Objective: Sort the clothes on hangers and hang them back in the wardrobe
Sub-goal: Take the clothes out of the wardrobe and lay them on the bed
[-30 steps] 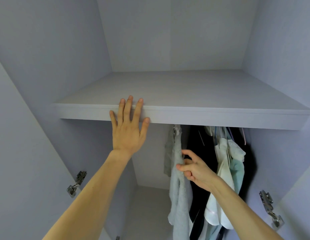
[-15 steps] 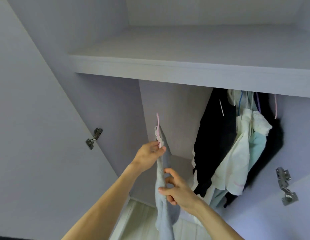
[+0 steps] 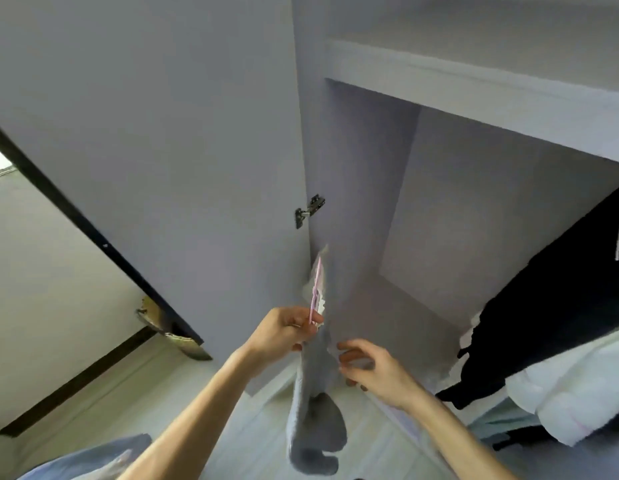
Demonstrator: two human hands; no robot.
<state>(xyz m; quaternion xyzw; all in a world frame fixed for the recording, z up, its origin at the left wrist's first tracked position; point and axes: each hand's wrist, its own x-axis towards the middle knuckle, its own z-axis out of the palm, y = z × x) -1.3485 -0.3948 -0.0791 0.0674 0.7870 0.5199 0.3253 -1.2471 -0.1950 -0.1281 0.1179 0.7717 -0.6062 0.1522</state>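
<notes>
My left hand (image 3: pixel 283 329) grips a pink hanger (image 3: pixel 316 294) just below its hook, in front of the open wardrobe's left side. A pale grey garment (image 3: pixel 313 424) droops from the hanger down past my wrists. My right hand (image 3: pixel 373 370) hovers just right of the garment with its fingers curled apart, touching nothing that I can make out. At the right edge a black garment (image 3: pixel 557 306), a white one (image 3: pixel 578 382) and a pale teal one (image 3: pixel 498 422) hang inside the wardrobe.
The wardrobe's left door (image 3: pixel 162 150) stands open beside my left arm, its hinge (image 3: pixel 309 209) above the hanger. A shelf (image 3: pixel 474 88) spans the wardrobe overhead. Light wooden floor (image 3: pixel 204 410) lies below, with blue fabric (image 3: pixel 86 459) at the bottom left.
My left hand left the shelf edge and took the pink hanger. The grey garment came off the rail and moved left and down, out of the wardrobe. My right hand let go of it.
</notes>
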